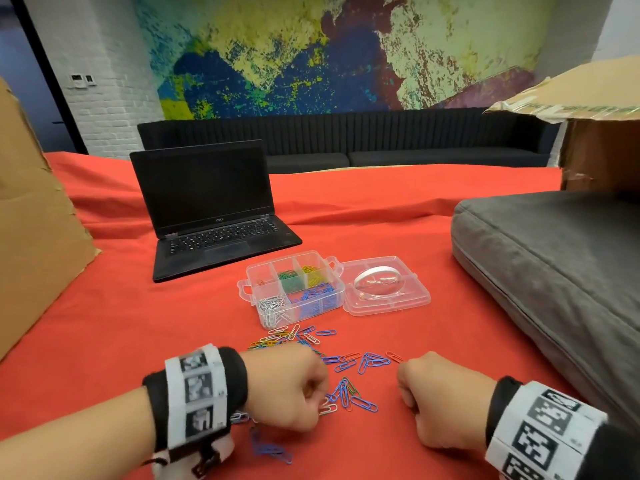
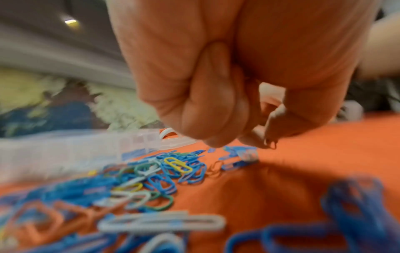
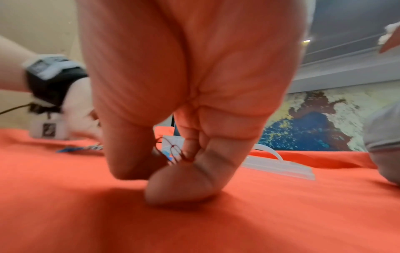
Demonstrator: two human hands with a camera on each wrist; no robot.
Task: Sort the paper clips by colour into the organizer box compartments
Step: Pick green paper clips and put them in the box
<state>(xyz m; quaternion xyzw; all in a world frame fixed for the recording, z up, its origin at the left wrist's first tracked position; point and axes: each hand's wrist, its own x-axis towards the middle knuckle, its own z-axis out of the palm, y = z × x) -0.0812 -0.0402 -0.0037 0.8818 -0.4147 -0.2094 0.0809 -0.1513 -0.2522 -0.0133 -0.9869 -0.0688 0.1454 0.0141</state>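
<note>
On red-covered tabletop [image 1: 381, 220]: loose paper clips [image 1: 346, 362] before organizer box [image 1: 294, 292]. Left hand [image 1: 287, 389] curled, seemingly pinching clip; right hand [image 1: 440, 403] pinching red clip [image 3: 173, 149]. Laptop [image 1: 214, 209] reads "DELL".

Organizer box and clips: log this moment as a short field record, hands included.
organizer box: clear, open, on the red cloth
lid: lies open to the box's right
sorted so far: green clips, yellow clips, blue clips, white clips, each in its own compartment
loose clips: mixed colours, scattered on the cloth before the box
left hand: fingers curled over the loose clips; what it holds is unclear
right hand: pinches a red clip
nearby: laptop, grey cushion
</note>
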